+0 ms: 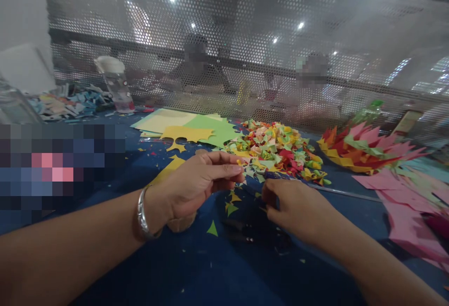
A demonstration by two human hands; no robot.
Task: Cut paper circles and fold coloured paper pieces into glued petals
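My left hand [196,182], with a silver bangle on the wrist, pinches a small piece of folded paper [242,162] between thumb and fingertips above the blue table. My right hand [294,203] is curled closed just to the right of it, low over the table; what its fingers hold is hidden. Both hands hover at the near edge of a heap of small folded coloured paper pieces [277,149]. Small yellow and green paper scraps [231,203] lie under the hands.
Yellow and green paper sheets [189,126] lie behind the hands. A red, yellow and pink spiky paper piece [365,149] and pink sheets [407,203] sit right. A clear bottle [117,86] and paper scraps stand far left. A mesh screen [245,39] closes the back, with people beyond.
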